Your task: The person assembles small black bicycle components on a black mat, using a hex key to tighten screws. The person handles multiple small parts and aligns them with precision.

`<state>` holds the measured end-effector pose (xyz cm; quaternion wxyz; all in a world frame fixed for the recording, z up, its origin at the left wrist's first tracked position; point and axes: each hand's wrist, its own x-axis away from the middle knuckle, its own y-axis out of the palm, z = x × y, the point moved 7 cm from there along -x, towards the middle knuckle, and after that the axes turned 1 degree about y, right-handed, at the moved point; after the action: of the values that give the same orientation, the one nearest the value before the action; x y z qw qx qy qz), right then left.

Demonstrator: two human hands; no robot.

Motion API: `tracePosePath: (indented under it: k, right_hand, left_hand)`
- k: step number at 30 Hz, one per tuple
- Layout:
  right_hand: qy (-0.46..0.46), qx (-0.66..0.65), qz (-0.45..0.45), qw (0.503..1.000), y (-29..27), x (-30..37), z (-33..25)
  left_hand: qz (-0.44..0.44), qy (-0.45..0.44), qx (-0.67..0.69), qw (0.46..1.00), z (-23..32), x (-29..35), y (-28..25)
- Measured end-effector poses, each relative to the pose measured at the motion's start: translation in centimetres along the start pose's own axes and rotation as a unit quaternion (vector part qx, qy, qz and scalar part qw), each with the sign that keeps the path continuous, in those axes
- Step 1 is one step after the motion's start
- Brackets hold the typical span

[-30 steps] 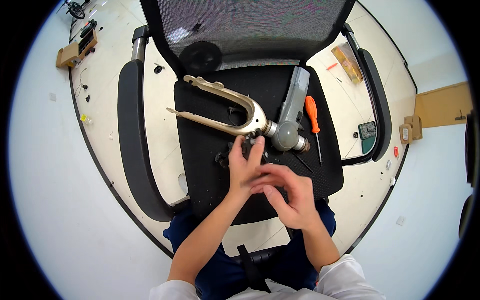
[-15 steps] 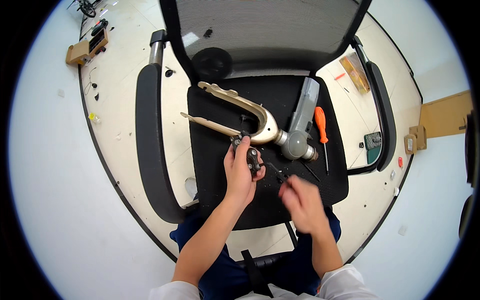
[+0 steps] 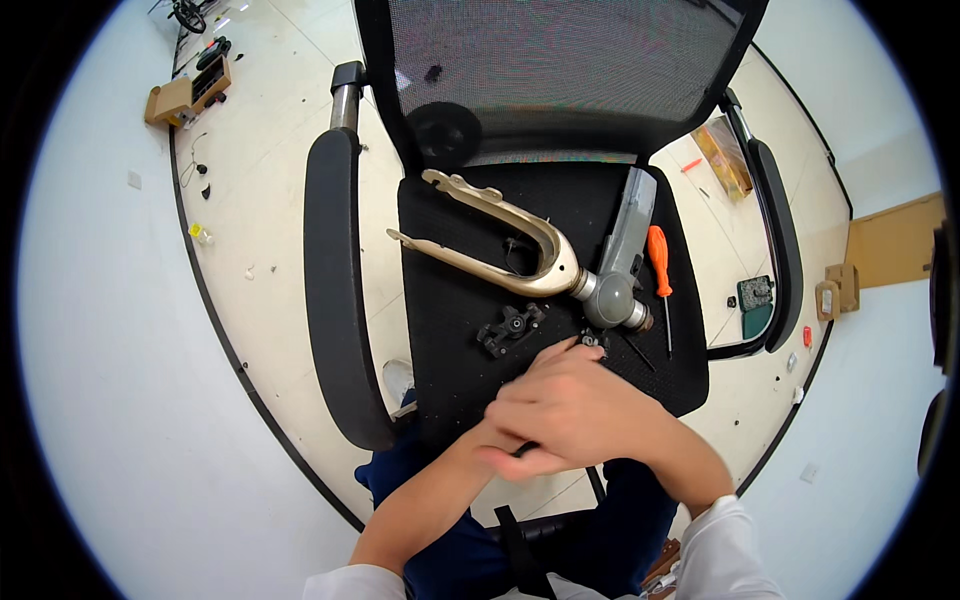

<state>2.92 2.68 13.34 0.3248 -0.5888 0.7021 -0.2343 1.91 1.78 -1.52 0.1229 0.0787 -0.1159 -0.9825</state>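
Observation:
On the chair's black seat (image 3: pixel 455 385) lies a dark brake caliper (image 3: pixel 513 330), released from both hands. Beside it is a cream bicycle fork (image 3: pixel 545 240) with two long legs. My left hand (image 3: pixel 562 351) reaches right, its fingertips at a small dark metal part (image 3: pixel 594 341) near the grey joint; most of this hand is covered. Crossing over it, my right hand (image 3: pixel 570 405) is closed, with the black end of a thin tool (image 3: pixel 525 450), apparently a hex key, showing by the thumb. The rest of that tool is hidden.
A grey tube with a round joint (image 3: pixel 615 300) adjoins the fork. An orange-handled screwdriver (image 3: pixel 660 265) and a thin black rod (image 3: pixel 638 352) lie right of it. Armrests (image 3: pixel 333 290) flank the seat. Cardboard boxes (image 3: pixel 838 290) and small parts are on the floor.
My left hand has set the caliper down on the seat and moved right to the small dark part. My right hand has moved left and crossed over the left. The view has shifted slightly.

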Motion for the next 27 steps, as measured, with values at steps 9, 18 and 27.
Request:
tracePosePath:
  k: [9, 18, 27]
  right_hand:
    - [-0.011, -0.162, -0.285, 0.945, 9.3, -1.1, -0.2]
    - [0.174, -0.326, -0.117, 0.922, 3.9, -4.2, 2.0]
    - [0.121, -0.207, -0.049, 0.970, 3.2, -2.8, 1.9]
  left_hand:
    - [-0.035, -0.516, 0.237, 0.823, 2.7, -1.9, 1.1]
    - [-0.079, -0.415, 0.060, 0.904, -2.1, -1.1, 1.4]
    - [-0.081, -0.259, 0.078, 0.959, -5.9, -1.0, 0.2]
